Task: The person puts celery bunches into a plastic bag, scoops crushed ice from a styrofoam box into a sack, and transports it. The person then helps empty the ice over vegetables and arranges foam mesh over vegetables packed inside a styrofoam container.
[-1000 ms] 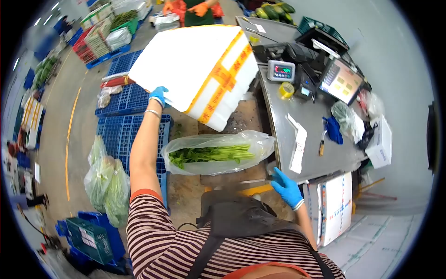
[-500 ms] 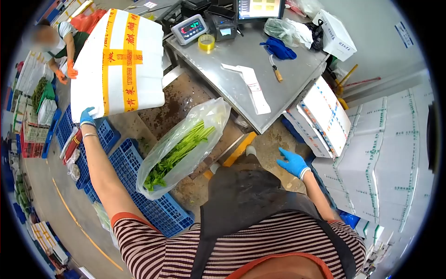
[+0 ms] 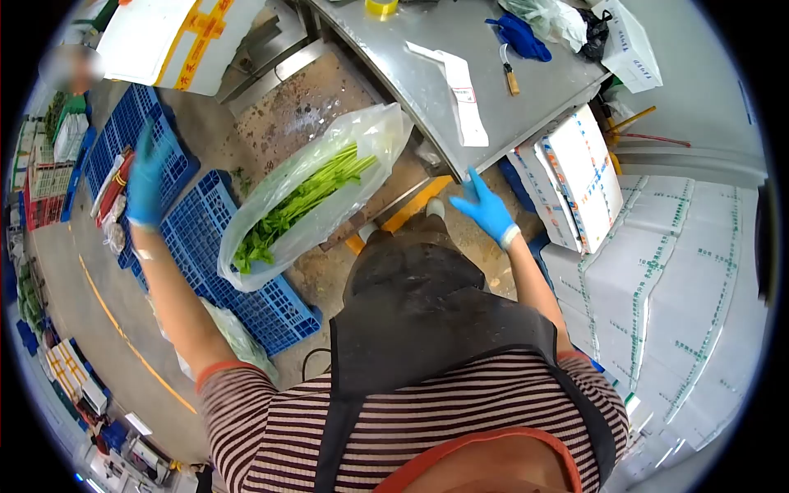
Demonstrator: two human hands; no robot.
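My left hand (image 3: 148, 182), in a blue glove, is blurred by motion, its fingers stretched out and holding nothing. It hovers over the blue plastic pallets (image 3: 215, 222), below and apart from a white foam box (image 3: 140, 37) with yellow tape. My right hand (image 3: 486, 212), also blue-gloved, is held out in front of the stacked cartons with fingers spread and nothing in them. Between my hands lies a clear plastic bag (image 3: 374, 127) of green leafy stalks that look like celery (image 3: 308, 193), partly over a stained floor platform (image 3: 288, 107) and partly over a pallet.
A steel table (image 3: 362, 37) holds a yellow tape roll (image 3: 381, 8), a white paper strip (image 3: 464, 99), a knife (image 3: 510, 78) and a blue cloth (image 3: 523, 38). White cartons (image 3: 633, 271) are stacked at right. Another person (image 3: 86, 33) stands at upper left, partly cut off.
My left hand has let go of the foam box and drawn back from it. The view has tilted downward, so the scale display and monitor are out of frame. My right hand stays spread.
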